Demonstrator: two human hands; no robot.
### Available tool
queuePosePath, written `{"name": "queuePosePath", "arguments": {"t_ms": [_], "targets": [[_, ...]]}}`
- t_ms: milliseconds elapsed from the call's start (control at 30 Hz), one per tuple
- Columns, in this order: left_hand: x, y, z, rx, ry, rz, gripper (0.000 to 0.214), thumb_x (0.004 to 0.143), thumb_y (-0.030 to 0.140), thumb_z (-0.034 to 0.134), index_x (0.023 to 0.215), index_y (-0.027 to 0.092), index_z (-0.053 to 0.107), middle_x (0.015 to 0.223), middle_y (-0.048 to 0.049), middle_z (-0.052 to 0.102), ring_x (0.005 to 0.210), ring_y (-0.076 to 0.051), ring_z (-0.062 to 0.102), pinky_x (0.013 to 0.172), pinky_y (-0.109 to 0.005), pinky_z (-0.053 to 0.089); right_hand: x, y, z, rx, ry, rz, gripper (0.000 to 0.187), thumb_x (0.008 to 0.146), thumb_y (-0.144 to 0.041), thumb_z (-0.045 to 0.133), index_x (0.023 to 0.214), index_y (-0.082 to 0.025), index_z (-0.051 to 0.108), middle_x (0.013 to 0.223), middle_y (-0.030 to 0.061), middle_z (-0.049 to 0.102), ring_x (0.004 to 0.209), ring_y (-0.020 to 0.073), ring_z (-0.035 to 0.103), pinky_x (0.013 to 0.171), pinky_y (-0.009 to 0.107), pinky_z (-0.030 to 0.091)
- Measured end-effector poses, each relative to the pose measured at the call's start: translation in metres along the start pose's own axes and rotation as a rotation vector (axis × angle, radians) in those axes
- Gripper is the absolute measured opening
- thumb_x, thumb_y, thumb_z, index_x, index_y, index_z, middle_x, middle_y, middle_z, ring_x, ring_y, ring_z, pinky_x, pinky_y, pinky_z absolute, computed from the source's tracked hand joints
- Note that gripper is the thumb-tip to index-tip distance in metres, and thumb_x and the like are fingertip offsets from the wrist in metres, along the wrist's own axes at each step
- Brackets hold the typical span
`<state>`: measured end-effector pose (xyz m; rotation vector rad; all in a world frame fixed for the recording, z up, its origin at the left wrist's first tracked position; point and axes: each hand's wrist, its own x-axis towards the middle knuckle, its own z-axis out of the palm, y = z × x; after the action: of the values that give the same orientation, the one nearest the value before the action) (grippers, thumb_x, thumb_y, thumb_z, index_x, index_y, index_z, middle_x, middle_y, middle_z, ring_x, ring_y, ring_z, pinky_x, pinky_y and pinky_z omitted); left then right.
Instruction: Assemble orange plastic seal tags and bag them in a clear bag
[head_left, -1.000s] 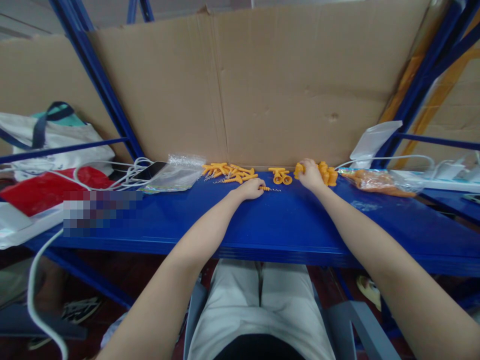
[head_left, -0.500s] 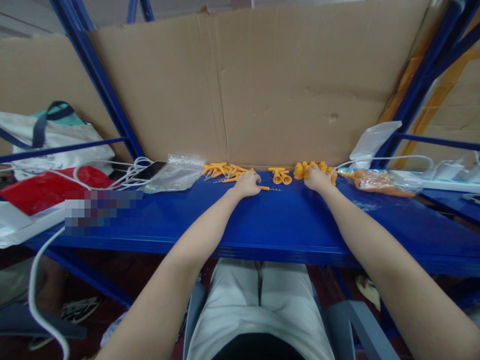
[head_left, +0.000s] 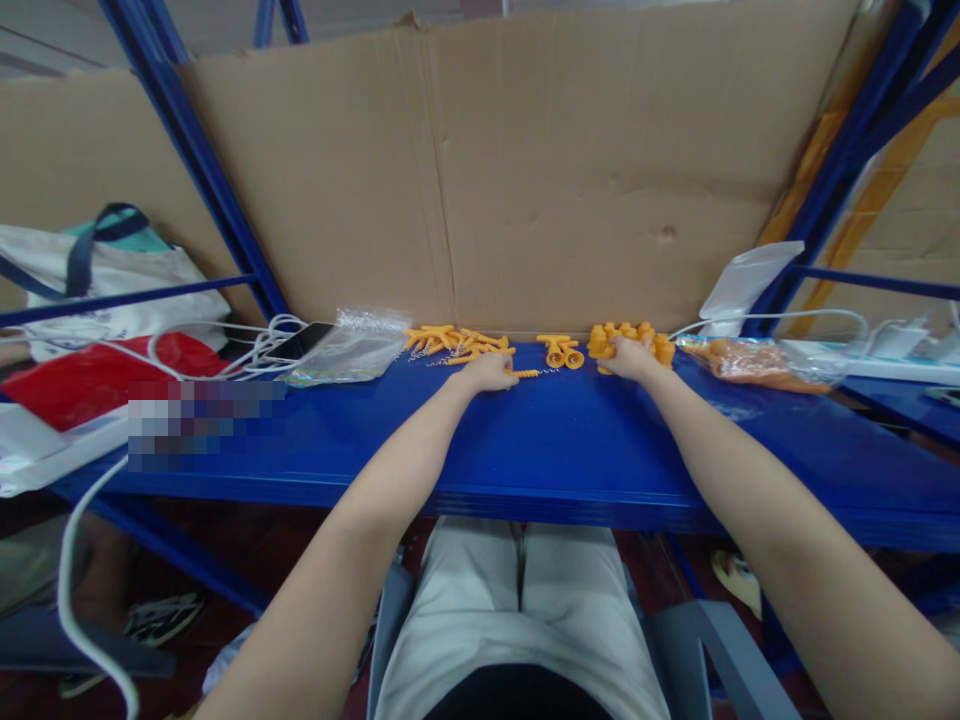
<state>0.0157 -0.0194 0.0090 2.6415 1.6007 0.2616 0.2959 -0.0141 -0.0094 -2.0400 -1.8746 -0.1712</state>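
Note:
My left hand (head_left: 491, 373) is closed on the handle end of an orange corkscrew screw (head_left: 528, 374), whose ribbed shaft and thin metal spiral point to the right. Just behind that hand lies a pile of similar orange corkscrew screws (head_left: 435, 340) with metal spirals. At the right, my right hand (head_left: 628, 357) reaches into a cluster of orange bell-shaped plastic pieces (head_left: 663, 349). Its fingers are bent around one of them, partly hidden. Between the hands, two corkscrews (head_left: 564, 352) lie with their round open ends towards me.
A cardboard sheet (head_left: 555, 180) stands along the back of the blue table (head_left: 555, 440). Clear plastic bags (head_left: 352, 350) and a phone (head_left: 301, 341) lie at left, beside white cables and a red bag (head_left: 150, 365). A bag of orange pieces (head_left: 750, 362) lies right.
My left hand has drawn slightly left and towards me, with the corkscrew screw in it. The fingers of my right hand have shifted a little left among the bell-shaped pieces.

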Motion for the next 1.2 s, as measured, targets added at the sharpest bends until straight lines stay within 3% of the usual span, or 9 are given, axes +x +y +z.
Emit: {"name": "queuePosePath", "arguments": {"t_ms": [167, 333, 400, 500, 667, 767, 967, 1200], "targets": [[0.0, -0.002, 0.002, -0.041, 0.031, -0.007, 0.015, 0.076, 0.03, 0.059, 0.083, 0.018, 0.065, 0.087, -0.0074, 0.075, 0.084, -0.024, 0.069, 0.07, -0.027, 0.049, 0.0, 0.0, 0.002, -0.018, 0.001, -0.053, 0.037, 0.076, -0.033, 0.064, 0.109, -0.016, 0.064, 0.096, 0.0137, 0.07, 0.109, 0.0386, 0.061, 0.102, 0.062, 0.033], [0.0, -0.001, 0.004, -0.051, 0.102, 0.032, 0.021, 0.076, 0.027, 0.06, 0.095, 0.017, 0.063, 0.095, -0.0088, 0.074, 0.092, -0.025, 0.068, 0.078, -0.029, 0.049, -0.014, -0.017, -0.012, -0.032, -0.009, -0.067, 0.046, 0.076, -0.024, 0.066, 0.12, -0.015, 0.058, 0.109, 0.0178, 0.068, 0.103, 0.0358, 0.064, 0.088, 0.047, 0.048], [0.001, 0.0, 0.006, -0.036, 0.127, 0.037, 0.025, 0.077, 0.027, 0.06, 0.1, 0.017, 0.062, 0.098, -0.0095, 0.073, 0.095, -0.026, 0.067, 0.079, -0.03, 0.05, -0.02, -0.027, -0.02, -0.042, -0.003, -0.088, 0.047, 0.077, -0.022, 0.065, 0.123, -0.014, 0.055, 0.11, 0.0178, 0.068, 0.103, 0.0346, 0.064, 0.086, 0.043, 0.048], [0.002, -0.001, 0.008, -0.044, 0.161, 0.046, 0.026, 0.077, 0.027, 0.06, 0.102, 0.018, 0.061, 0.103, -0.0091, 0.072, 0.099, -0.025, 0.067, 0.083, -0.03, 0.05, -0.026, -0.039, -0.029, -0.061, -0.019, -0.192, 0.035, 0.079, -0.018, 0.06, 0.114, -0.018, 0.059, 0.107, 0.0127, 0.069, 0.1, 0.0298, 0.065, 0.083, 0.038, 0.047], [0.003, 0.0, 0.008, -0.093, 0.159, 0.052, 0.028, 0.077, 0.025, 0.06, 0.105, 0.018, 0.06, 0.094, -0.0069, 0.074, 0.093, -0.023, 0.068, 0.083, -0.031, 0.051, -0.028, -0.049, -0.034, -0.027, -0.05, -0.361, 0.03, 0.074, -0.012, 0.059, 0.103, -0.021, 0.061, 0.103, 0.0077, 0.07, 0.094, 0.0259, 0.065, 0.08, 0.035, 0.046], [0.002, -0.001, 0.007, -0.114, 0.138, 0.047, 0.028, 0.078, 0.023, 0.058, 0.106, 0.018, 0.059, 0.088, -0.0053, 0.074, 0.091, -0.022, 0.068, 0.08, -0.03, 0.051, -0.027, -0.051, -0.034, 0.004, -0.066, -0.371, 0.029, 0.072, -0.009, 0.056, 0.098, -0.021, 0.061, 0.102, 0.0066, 0.071, 0.092, 0.0249, 0.065, 0.079, 0.033, 0.045], [0.002, -0.004, 0.007, -0.112, 0.18, 0.054, 0.024, 0.076, 0.022, 0.06, 0.1, 0.019, 0.061, 0.101, -0.0077, 0.074, 0.096, -0.022, 0.068, 0.081, -0.028, 0.051, -0.026, -0.047, -0.033, 0.009, -0.055, -0.329, 0.03, 0.073, -0.011, 0.059, 0.101, -0.021, 0.059, 0.099, 0.0075, 0.07, 0.09, 0.0257, 0.065, 0.076, 0.033, 0.046], [0.0, -0.003, 0.005, -0.067, 0.173, 0.045, 0.02, 0.077, 0.024, 0.06, 0.096, 0.017, 0.062, 0.099, -0.0092, 0.074, 0.096, -0.024, 0.068, 0.08, -0.029, 0.051, -0.027, -0.049, -0.034, 0.0, -0.069, -0.348, 0.031, 0.073, -0.008, 0.06, 0.102, -0.018, 0.061, 0.104, 0.0086, 0.07, 0.095, 0.0246, 0.065, 0.079, 0.032, 0.046]]}}
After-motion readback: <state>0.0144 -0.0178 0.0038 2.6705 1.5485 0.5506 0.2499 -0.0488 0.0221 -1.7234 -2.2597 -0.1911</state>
